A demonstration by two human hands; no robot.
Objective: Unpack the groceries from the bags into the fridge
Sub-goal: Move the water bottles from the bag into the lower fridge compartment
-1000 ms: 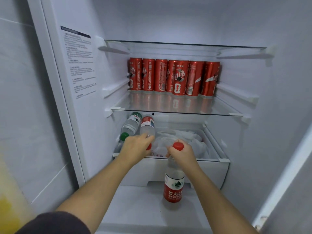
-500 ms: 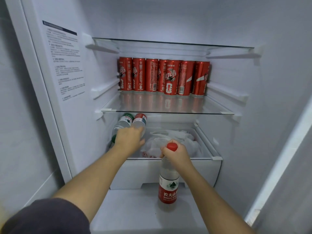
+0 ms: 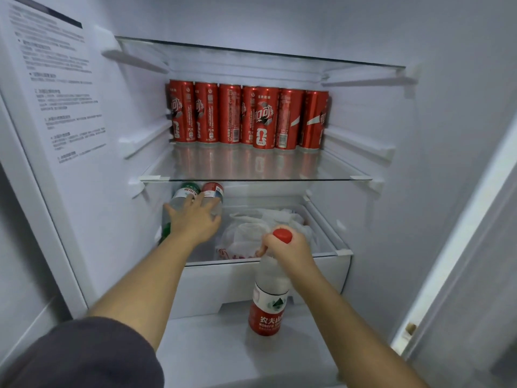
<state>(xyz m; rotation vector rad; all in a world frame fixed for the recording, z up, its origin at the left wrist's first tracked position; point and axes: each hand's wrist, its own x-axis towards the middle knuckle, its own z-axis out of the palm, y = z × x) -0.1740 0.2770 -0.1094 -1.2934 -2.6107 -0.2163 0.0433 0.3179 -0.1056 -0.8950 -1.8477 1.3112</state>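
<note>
The print on the notice sheet [image 3: 61, 88] at 10 o'clock is too small and smeared to read, and its top corner runs off the frame. The left hand [image 3: 193, 219] covers the middles of the two lying bottles [image 3: 212, 190], just at 9 o'clock of the plastic bag [image 3: 246, 236], whose contents cannot be made out. The right hand [image 3: 291, 250] hides the neck of the upright bottle [image 3: 270, 303] under its fingers [image 3: 268, 244], and the dark sleeve [image 3: 84, 357] is cut off at 7 o'clock.

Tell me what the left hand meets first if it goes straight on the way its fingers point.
The left hand rests on two lying bottles, so those come first; past them, probably the fridge's back wall, though depth is unclear.
</note>
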